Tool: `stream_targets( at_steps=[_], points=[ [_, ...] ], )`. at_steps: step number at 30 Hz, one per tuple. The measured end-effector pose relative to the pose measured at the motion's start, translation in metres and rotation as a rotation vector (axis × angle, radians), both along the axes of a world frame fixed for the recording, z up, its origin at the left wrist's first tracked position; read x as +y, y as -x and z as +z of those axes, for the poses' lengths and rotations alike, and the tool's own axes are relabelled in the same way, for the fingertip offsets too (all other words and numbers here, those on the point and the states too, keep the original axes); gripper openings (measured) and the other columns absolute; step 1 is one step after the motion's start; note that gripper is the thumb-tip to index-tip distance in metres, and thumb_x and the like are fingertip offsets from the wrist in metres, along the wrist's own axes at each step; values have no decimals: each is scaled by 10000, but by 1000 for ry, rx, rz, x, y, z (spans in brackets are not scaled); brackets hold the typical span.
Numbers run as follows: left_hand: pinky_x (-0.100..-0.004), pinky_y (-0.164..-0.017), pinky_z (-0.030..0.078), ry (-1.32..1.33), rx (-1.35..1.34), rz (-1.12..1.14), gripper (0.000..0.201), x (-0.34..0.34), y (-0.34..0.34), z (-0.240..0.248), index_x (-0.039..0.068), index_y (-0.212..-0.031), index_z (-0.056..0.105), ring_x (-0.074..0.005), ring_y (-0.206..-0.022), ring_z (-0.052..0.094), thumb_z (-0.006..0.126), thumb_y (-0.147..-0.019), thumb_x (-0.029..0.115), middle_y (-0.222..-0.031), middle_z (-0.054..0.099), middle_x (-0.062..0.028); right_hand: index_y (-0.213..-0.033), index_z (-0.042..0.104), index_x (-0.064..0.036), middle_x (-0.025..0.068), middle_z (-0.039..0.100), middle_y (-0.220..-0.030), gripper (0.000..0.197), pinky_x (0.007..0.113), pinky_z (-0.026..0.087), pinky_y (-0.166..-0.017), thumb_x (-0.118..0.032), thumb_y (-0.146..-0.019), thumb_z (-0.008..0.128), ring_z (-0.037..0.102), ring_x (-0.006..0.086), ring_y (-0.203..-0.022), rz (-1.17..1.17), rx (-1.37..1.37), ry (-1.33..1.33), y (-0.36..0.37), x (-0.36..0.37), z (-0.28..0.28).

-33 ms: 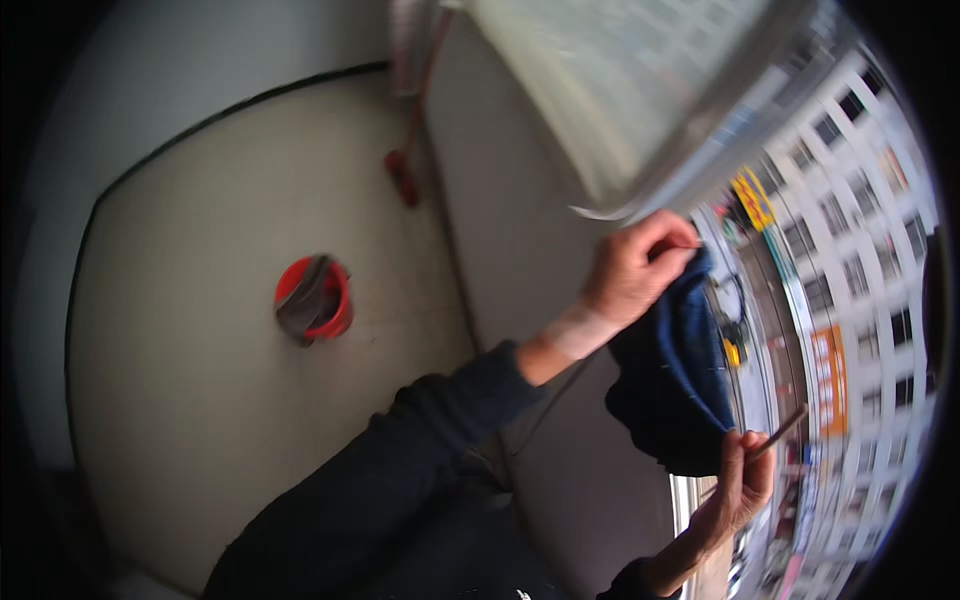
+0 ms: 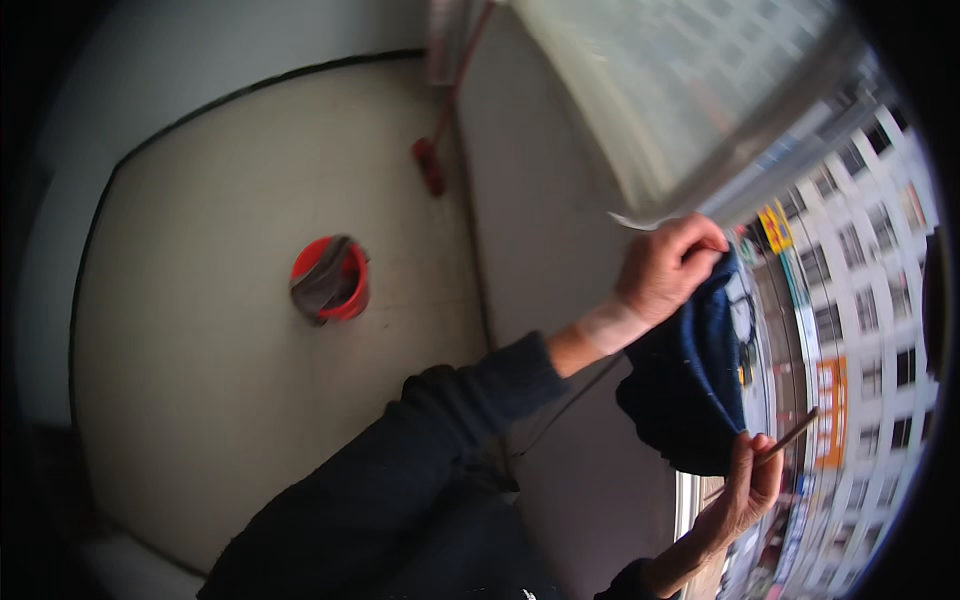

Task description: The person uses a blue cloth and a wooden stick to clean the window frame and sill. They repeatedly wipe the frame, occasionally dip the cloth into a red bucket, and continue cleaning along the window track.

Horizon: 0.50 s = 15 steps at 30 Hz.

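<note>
A dark blue cloth (image 2: pixel 672 385), perhaps a garment, hangs between my two hands beside the window opening. With thumb and fingers closed, my left hand (image 2: pixel 668 272) pinches its upper corner. Lower down and further right, my right hand (image 2: pixel 742 492) pinches the cloth's lower edge. A thin brown stick (image 2: pixel 797 433) also sits between the right hand's fingers, its tip pointing up and outward. The cloth's folds hide part of its shape.
A red bucket (image 2: pixel 358 296) with a grey cloth (image 2: pixel 322 282) over its rim stands on the pale floor. Behind it a red broom (image 2: pixel 428 168) leans by the grey wall (image 2: pixel 545 240). A window pane (image 2: pixel 680 90) stands above my left hand; a white building (image 2: pixel 885 290) rises outside.
The whole view has shifted, so the bucket, broom and window sit further right in the picture. Both hands keep their hold on the cloth.
</note>
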State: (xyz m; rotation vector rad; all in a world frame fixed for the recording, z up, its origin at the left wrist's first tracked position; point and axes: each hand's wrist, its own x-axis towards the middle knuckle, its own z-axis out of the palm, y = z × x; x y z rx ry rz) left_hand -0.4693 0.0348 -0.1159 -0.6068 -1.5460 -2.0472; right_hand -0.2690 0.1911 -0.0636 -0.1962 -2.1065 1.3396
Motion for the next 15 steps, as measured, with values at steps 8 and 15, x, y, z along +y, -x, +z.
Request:
stream_targets(
  at_steps=[8, 15],
  points=[
    [-410, -926, 476, 500, 28, 95, 309, -3, -19, -99, 85, -1095, 600, -292, -1039, 558, 661, -793, 107, -1263, 554, -97, -1045, 684, -34, 19, 670, -925, 147, 224, 450, -847, -75, -904, 682, 598, 86, -873, 130, -57, 74, 63, -9, -30],
    [-382, -883, 503, 472, -335, -134, 596, -1, -41, -130, 113, -1313, 511, -295, -1016, 600, 709, -753, 83, -1236, 544, -92, -958, 641, -41, 37, 626, -915, 100, 267, 434, -901, -11, -871, 680, 566, 109, -897, 140, -67, 20, 60, -19, -17]
  ],
)
